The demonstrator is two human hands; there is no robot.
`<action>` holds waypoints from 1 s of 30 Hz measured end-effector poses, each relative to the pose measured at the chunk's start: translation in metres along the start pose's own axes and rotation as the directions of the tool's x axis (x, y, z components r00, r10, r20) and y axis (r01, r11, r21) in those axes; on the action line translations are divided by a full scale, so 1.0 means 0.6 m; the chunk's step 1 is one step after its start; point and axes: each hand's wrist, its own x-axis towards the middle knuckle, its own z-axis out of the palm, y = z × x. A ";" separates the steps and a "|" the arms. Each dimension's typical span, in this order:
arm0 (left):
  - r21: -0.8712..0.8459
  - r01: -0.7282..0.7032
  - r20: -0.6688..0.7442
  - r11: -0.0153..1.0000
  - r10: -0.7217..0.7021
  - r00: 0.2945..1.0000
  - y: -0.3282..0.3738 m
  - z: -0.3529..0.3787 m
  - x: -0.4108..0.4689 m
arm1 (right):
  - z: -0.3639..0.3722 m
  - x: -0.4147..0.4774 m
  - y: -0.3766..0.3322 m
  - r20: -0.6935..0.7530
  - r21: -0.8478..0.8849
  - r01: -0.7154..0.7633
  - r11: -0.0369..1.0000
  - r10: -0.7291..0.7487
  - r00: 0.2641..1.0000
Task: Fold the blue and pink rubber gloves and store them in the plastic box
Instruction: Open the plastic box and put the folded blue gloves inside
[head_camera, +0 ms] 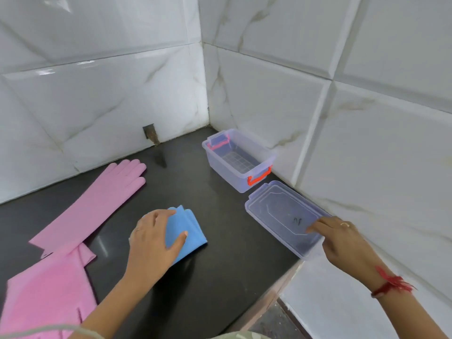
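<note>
Left hand (156, 238) clasps folded blue glove (188, 231) (right hand (342, 237) touches lid (281, 211)).

Dark glossy bench (215, 277) in corner; white marbled wall tiles (97, 94) behind, small rectangular hole (149, 131) at tile base.

Open room: bare black counter (215, 216) through the frame's centre, from the lower middle up to the tiled corner.
Left side: two pink gloves (97, 199) lie flat — low obstacles only.
Right side: the open plastic box (238, 160) and its lid (281, 216) sit close along the right wall (367, 143).
Box mouth: uncovered — reachable from above.
Back: tiled walls close off both far edges.
</note>
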 end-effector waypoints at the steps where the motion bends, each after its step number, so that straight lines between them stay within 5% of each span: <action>1: -0.015 0.097 -0.018 0.995 -0.097 0.995 -0.016 -0.005 -0.009 | -0.001 0.011 -0.017 -0.046 0.039 0.019 0.999 -0.017 0.999; 6: -0.092 0.451 -0.004 0.888 -0.453 0.892 -0.086 -0.014 -0.051 | 0.028 0.085 -0.150 -0.145 0.379 0.133 0.916 -0.083 0.986; 9: -0.153 0.582 0.073 0.799 -0.578 0.813 -0.106 -0.017 -0.060 | 0.070 0.133 -0.237 0.084 0.381 0.130 0.915 -0.175 0.981; 12: -0.093 0.636 0.159 0.766 -0.619 0.769 -0.114 -0.023 -0.061 | 0.109 0.172 -0.305 0.267 0.299 0.003 0.954 -0.086 0.960; 15: -0.093 0.654 0.216 0.750 -0.626 0.749 -0.105 -0.026 -0.063 | 0.131 0.186 -0.349 0.247 0.206 -0.032 0.978 -0.020 0.969; 21: -0.186 0.682 0.302 0.707 -0.620 0.724 -0.076 -0.015 -0.054 | 0.151 0.203 -0.392 0.300 0.298 -0.100 0.949 0.006 0.954; 24: -0.402 0.751 0.405 0.525 -0.633 0.659 -0.078 -0.008 -0.047 | 0.146 0.223 -0.386 0.492 0.523 -0.349 0.778 0.058 0.869; 26: -0.492 0.761 0.452 0.422 -0.624 0.638 -0.079 -0.007 -0.048 | 0.136 0.235 -0.377 0.652 0.651 -0.578 0.492 0.028 0.758; 28: -0.557 0.753 0.483 0.351 -0.601 0.637 -0.077 -0.005 -0.050 | 0.124 0.241 -0.370 0.778 0.614 -0.741 0.272 -0.052 0.626; 30: -0.623 0.726 0.489 0.291 -0.579 0.652 -0.072 -0.003 -0.052 | 0.119 0.242 -0.365 0.817 0.576 -0.799 0.171 -0.105 0.567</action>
